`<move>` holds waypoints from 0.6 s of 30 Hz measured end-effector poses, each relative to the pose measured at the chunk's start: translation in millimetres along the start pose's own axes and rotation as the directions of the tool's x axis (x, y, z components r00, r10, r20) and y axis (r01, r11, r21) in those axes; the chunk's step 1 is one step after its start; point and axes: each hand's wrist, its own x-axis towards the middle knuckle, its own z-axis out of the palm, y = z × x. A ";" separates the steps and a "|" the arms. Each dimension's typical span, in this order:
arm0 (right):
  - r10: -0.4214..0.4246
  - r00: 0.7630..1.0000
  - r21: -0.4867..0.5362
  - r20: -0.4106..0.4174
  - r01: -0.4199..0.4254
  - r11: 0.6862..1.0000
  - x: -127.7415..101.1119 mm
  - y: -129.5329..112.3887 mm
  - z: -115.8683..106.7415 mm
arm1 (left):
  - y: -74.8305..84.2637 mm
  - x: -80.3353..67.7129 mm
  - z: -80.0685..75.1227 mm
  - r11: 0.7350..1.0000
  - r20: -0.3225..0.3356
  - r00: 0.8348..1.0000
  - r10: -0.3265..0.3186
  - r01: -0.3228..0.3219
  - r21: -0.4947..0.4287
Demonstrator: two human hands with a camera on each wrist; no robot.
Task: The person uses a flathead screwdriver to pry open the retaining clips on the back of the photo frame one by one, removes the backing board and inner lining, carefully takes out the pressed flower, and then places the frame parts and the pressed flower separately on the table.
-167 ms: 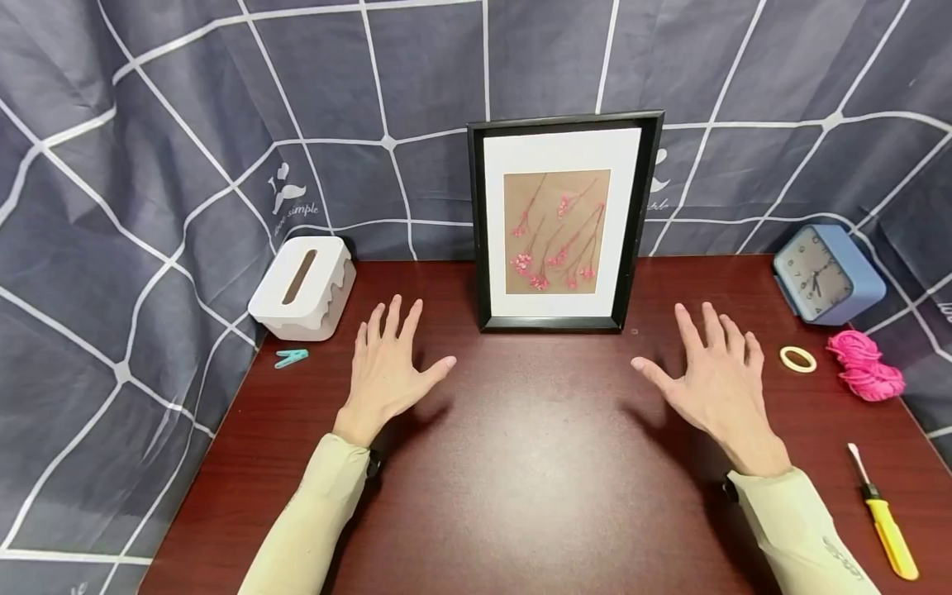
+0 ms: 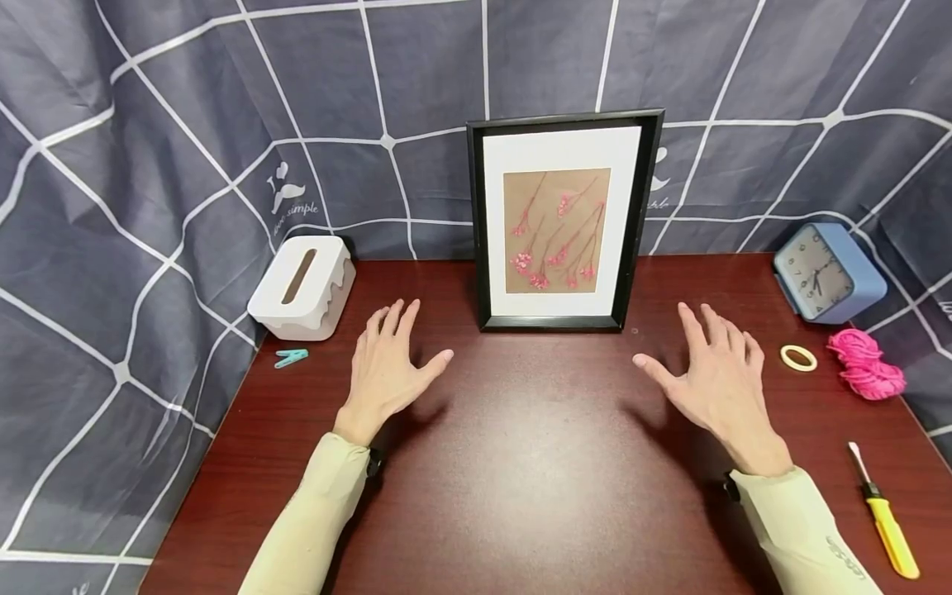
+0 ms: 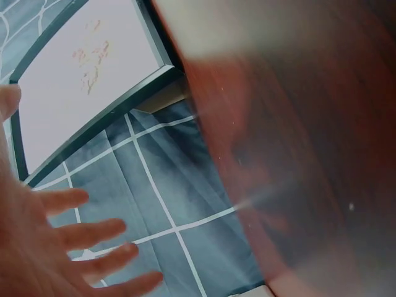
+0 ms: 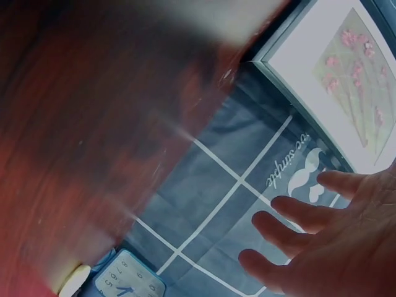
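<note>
My left hand (image 2: 383,368) is held over the left part of the dark red table, fingers spread forward and thumb out, holding nothing. To its left are a white tissue box (image 2: 303,289) and a small teal clip (image 2: 291,357). On the other side, my right hand (image 2: 716,380) mirrors it with spread fingers and nothing in them. Between and behind the hands stands a black picture frame (image 2: 550,324) with pink dried flowers on a tan panel. Both wrist views show the fingers (image 3: 93,235) apart from the picture frame.
At the right lie a cream ring (image 2: 798,359), a pink yarn skein (image 2: 866,365) and a yellow-handled screwdriver (image 2: 883,516). A blue alarm clock (image 2: 829,273) stands in the back right corner. Grey curtain (image 2: 416,74) with white grid lines hangs behind the table (image 2: 535,463).
The left hand's fingers have drawn in slightly. The right hand has shifted very little, and the objects on the table stay where they were.
</note>
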 end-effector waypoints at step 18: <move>0.074 0.992 0.299 -0.103 -0.040 0.953 31.2 -17.1 -20.5 | 9.3 25.3 -0.9 0.944 -0.628 0.778 -0.003 -0.204 -0.257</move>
